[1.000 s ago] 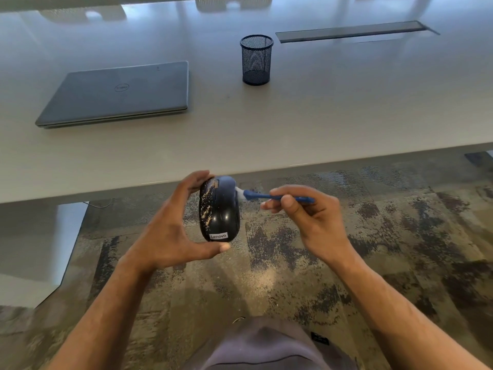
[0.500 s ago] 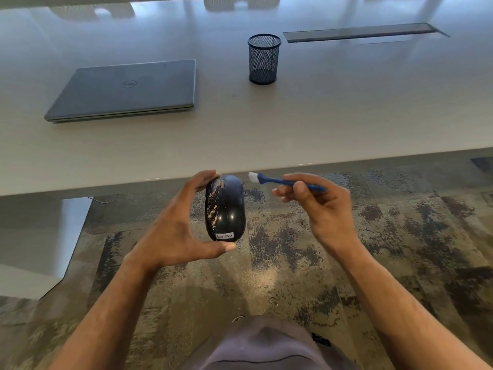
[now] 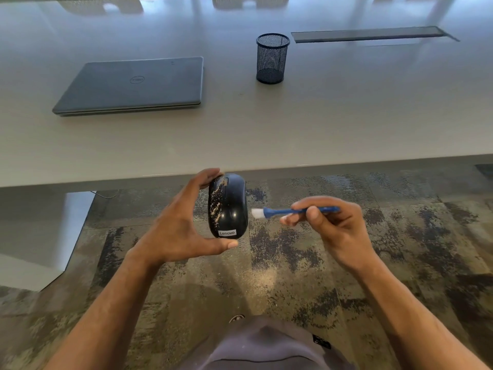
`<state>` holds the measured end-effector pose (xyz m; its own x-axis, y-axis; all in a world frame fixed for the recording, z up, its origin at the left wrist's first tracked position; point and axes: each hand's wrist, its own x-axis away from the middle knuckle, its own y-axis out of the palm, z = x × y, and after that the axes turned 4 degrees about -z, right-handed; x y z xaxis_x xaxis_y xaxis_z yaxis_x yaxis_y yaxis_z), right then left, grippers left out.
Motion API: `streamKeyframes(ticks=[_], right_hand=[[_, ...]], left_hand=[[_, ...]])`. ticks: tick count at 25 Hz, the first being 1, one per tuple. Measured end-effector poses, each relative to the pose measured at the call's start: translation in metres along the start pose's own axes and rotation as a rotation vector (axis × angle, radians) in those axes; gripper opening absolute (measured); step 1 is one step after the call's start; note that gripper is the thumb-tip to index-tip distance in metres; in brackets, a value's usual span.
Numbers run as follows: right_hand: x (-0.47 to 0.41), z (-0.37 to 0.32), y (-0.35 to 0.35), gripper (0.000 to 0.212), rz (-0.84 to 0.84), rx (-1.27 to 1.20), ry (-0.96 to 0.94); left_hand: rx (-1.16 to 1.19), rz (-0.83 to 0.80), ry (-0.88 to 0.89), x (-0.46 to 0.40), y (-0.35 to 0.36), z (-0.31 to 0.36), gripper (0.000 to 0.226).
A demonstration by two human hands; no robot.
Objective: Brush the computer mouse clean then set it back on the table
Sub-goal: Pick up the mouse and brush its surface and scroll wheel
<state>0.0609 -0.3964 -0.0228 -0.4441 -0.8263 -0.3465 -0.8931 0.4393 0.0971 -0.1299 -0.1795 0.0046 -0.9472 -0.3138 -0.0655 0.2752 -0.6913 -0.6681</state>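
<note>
My left hand (image 3: pixel 173 231) grips a black computer mouse (image 3: pixel 231 206) between thumb and fingers, just off the front edge of the table (image 3: pixel 320 124), over the carpet. Pale crumbs cover the mouse's left side; its right side looks glossy. A white label sits at its near end. My right hand (image 3: pixel 333 228) pinches a small blue brush (image 3: pixel 290 210) by the handle. The white bristles point left and hang just right of the mouse, apart from it.
A shut grey laptop (image 3: pixel 133 85) lies on the table at the left. A black mesh pen cup (image 3: pixel 272 58) stands right of it. A long dark cable slot (image 3: pixel 368 34) runs along the far right. Patterned carpet (image 3: pixel 266 276) lies below my hands.
The brush went from touching the mouse's upper right side up beside its top, then down to its right side, clear of it. The mouse stays held in my left hand.
</note>
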Motion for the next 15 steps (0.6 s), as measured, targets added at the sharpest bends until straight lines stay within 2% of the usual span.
streamKeyframes(ticks=[4,11,15], right_hand=[[-0.014,0.004,0.007,0.026,0.095,0.094,0.05],[0.019,0.011,0.013,0.021,-0.058,0.047,0.063],[0.016,0.005,0.011,0.018,-0.073,0.058,0.033]], left_hand=[[0.016,-0.005,-0.008,-0.002,0.002,0.002,0.117],[0.035,0.031,-0.041,-0.001,-0.003,-0.005,0.118],[0.022,0.028,-0.043,-0.001,-0.002,-0.002,0.117]])
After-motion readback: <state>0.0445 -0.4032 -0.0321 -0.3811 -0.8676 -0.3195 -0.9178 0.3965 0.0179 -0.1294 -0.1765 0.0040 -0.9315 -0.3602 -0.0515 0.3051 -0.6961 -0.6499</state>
